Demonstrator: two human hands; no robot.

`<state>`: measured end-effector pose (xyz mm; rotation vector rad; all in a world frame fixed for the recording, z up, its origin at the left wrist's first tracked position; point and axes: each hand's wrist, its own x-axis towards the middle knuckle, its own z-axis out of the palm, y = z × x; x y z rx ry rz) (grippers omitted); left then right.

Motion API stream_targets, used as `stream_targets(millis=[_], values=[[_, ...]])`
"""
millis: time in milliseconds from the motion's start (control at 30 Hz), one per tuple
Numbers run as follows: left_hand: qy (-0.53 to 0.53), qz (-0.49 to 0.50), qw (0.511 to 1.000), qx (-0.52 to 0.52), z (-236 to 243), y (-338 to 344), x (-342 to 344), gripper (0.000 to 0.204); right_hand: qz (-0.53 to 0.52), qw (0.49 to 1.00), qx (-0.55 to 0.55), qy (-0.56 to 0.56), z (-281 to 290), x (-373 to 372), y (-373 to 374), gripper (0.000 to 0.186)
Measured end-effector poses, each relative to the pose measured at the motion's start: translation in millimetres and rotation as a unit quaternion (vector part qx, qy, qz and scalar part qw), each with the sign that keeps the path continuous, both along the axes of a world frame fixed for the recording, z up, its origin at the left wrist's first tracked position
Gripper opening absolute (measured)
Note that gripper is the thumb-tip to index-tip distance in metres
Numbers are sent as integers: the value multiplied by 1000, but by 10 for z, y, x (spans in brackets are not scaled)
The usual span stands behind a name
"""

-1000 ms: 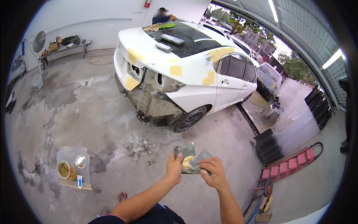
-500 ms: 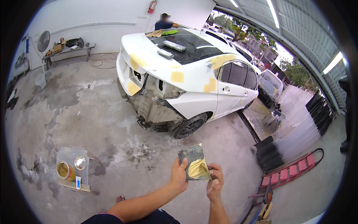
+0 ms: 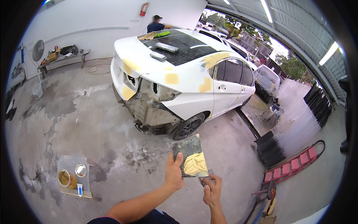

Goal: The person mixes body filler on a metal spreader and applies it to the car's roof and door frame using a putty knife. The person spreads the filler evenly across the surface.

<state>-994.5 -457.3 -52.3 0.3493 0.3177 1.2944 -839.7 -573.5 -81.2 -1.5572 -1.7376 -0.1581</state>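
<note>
My left hand (image 3: 174,172) grips the left side of a dark, square mixing plate (image 3: 182,147) held up in front of me. A creamy yellow mound of putty (image 3: 194,163) covers the plate's lower right. My right hand (image 3: 212,192) is closed round a grey spreader (image 3: 204,179), partly hidden by its fingers, just below the plate's lower right corner. Beyond them stands a white car (image 3: 192,102) with yellow filler patches and an exposed rear corner.
A low stand (image 3: 89,177) at lower left holds an open tub (image 3: 66,178), round lid and white tube. A red folding ladder (image 3: 291,168) lies at right. A co-worker (image 3: 155,25) is behind the car. A bench (image 3: 63,59) and fan (image 3: 38,50) stand along the back wall.
The plate has risen and the putty faces me more fully. My right hand has drawn the spreader off the putty, down to below the plate's right corner.
</note>
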Motion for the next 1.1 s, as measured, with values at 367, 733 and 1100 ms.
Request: stream_targets(millis=[367, 733, 1100], values=[[419, 61, 835, 350, 340, -152, -166, 42, 79, 980, 24, -181, 822, -174, 172, 31], [263, 106, 950, 134, 206, 24, -342, 35, 237, 753, 124, 601, 35, 12, 120, 51], [48, -14, 993, -106, -297, -194, -51, 31, 98, 989, -67, 90, 213, 207, 181, 56]])
